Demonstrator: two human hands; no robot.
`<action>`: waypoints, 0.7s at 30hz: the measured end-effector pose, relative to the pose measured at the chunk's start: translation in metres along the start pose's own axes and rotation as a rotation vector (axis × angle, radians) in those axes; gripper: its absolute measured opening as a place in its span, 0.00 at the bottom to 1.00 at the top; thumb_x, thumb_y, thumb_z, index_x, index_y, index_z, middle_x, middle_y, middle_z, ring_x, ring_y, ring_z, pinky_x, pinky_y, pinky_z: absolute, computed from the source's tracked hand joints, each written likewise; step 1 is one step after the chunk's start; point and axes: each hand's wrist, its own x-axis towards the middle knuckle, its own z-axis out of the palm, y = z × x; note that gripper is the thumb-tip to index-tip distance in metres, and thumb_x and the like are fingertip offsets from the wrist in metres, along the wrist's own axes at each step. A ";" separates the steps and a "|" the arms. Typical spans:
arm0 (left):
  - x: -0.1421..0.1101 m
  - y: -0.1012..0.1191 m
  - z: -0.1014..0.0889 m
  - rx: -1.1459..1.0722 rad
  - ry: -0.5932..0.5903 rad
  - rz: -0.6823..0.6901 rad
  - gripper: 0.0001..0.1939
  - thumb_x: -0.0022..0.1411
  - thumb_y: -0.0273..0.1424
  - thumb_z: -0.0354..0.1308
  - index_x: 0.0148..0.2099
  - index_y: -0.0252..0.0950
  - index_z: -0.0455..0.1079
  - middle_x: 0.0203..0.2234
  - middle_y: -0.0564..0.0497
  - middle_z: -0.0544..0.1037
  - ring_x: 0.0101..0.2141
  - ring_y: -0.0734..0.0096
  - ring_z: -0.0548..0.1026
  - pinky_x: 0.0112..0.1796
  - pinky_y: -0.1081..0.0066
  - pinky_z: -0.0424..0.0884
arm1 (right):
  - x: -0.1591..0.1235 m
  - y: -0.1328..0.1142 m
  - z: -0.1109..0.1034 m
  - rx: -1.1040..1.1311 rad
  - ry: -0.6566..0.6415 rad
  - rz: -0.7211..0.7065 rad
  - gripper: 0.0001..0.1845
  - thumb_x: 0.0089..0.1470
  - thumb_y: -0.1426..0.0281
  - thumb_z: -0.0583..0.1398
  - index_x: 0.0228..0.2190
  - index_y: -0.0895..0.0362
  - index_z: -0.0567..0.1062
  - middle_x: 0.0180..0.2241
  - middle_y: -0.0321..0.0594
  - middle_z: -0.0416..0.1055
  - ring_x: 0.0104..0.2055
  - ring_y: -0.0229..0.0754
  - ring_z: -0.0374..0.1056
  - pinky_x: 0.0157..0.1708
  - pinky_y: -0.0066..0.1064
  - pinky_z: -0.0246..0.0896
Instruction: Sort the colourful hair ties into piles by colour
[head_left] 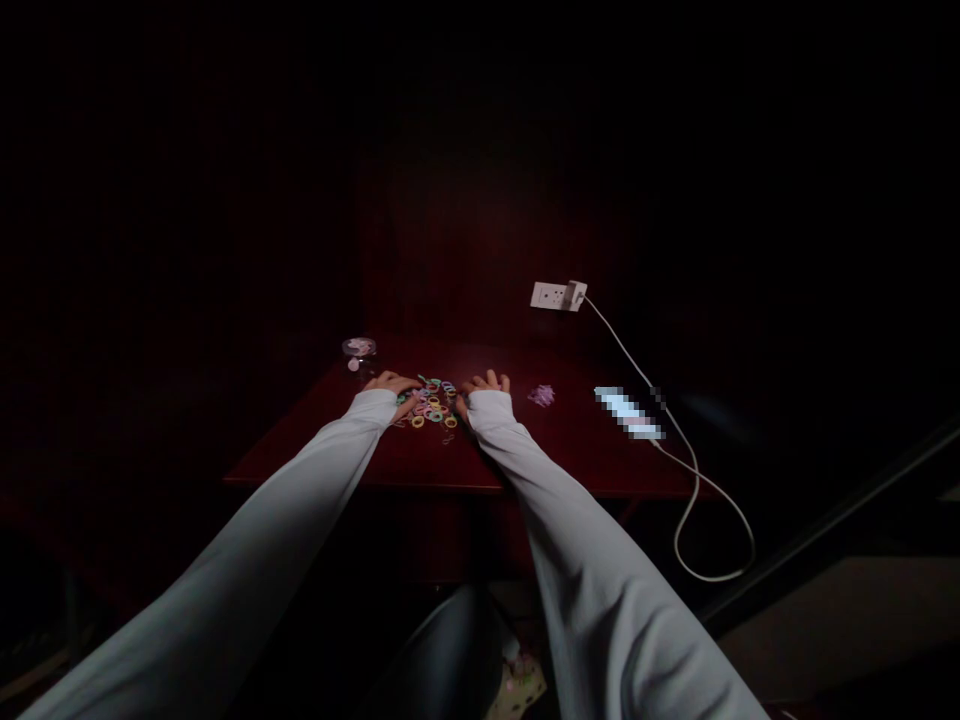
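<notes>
A loose heap of small, many-coloured hair ties [435, 408] lies on the dark red table [435, 470], between my two hands. My left hand [391, 386] touches the left side of the heap, its fingers stretched out and the thumb apart. On the opposite side, my right hand [486, 384] rests at the heap's edge with its fingers spread. Neither hand shows anything gripped, though the undersides of both are hidden. To the right of my right hand sits a separate small pile of purple pieces [541, 396], too small to make out singly.
A clear round container [359, 348] with pinkish contents stands at the back left. On the right lies a blurred-out phone [628, 413]. Its white cable [694, 455] loops past the table's edge and runs up to a charger in the wall socket [551, 296]. The surroundings are very dark.
</notes>
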 end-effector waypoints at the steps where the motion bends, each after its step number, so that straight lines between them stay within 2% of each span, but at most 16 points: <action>1: 0.000 -0.002 0.000 0.015 0.021 -0.042 0.18 0.67 0.38 0.55 0.55 0.44 0.77 0.52 0.48 0.80 0.56 0.54 0.70 0.55 0.59 0.68 | 0.000 0.000 0.000 0.000 0.001 -0.004 0.19 0.64 0.64 0.54 0.50 0.55 0.79 0.53 0.47 0.75 0.64 0.56 0.56 0.62 0.48 0.40; 3: 0.001 -0.005 0.001 0.035 0.049 -0.111 0.17 0.68 0.36 0.53 0.53 0.42 0.78 0.51 0.47 0.81 0.56 0.53 0.70 0.55 0.58 0.68 | -0.001 0.000 -0.001 0.005 0.015 -0.013 0.19 0.65 0.65 0.53 0.50 0.55 0.79 0.53 0.47 0.75 0.64 0.56 0.55 0.62 0.48 0.39; 6: 0.003 -0.008 0.002 0.029 0.051 -0.128 0.17 0.68 0.35 0.52 0.53 0.41 0.77 0.49 0.46 0.81 0.55 0.52 0.69 0.55 0.57 0.68 | -0.002 0.001 -0.002 0.008 0.040 -0.023 0.19 0.65 0.65 0.53 0.49 0.55 0.79 0.52 0.48 0.75 0.63 0.56 0.55 0.61 0.49 0.40; 13: 0.005 -0.015 0.012 -0.041 0.046 0.019 0.21 0.67 0.41 0.52 0.56 0.43 0.76 0.52 0.49 0.80 0.53 0.55 0.71 0.56 0.61 0.68 | -0.004 0.004 -0.002 -0.014 0.012 -0.024 0.19 0.65 0.66 0.52 0.49 0.55 0.79 0.54 0.49 0.75 0.63 0.56 0.56 0.62 0.50 0.40; 17: 0.008 -0.022 0.015 -0.100 0.008 0.041 0.20 0.61 0.39 0.56 0.53 0.41 0.78 0.45 0.48 0.83 0.47 0.57 0.75 0.53 0.64 0.70 | -0.004 0.003 0.002 -0.018 0.005 -0.031 0.19 0.65 0.65 0.53 0.49 0.55 0.79 0.55 0.48 0.74 0.63 0.56 0.56 0.63 0.50 0.38; 21: 0.011 -0.029 0.018 -0.253 0.026 -0.037 0.19 0.60 0.41 0.57 0.48 0.39 0.79 0.38 0.48 0.84 0.39 0.59 0.78 0.44 0.67 0.73 | -0.003 0.003 0.005 -0.002 0.029 -0.085 0.18 0.64 0.64 0.54 0.50 0.54 0.79 0.53 0.46 0.76 0.61 0.55 0.58 0.63 0.50 0.38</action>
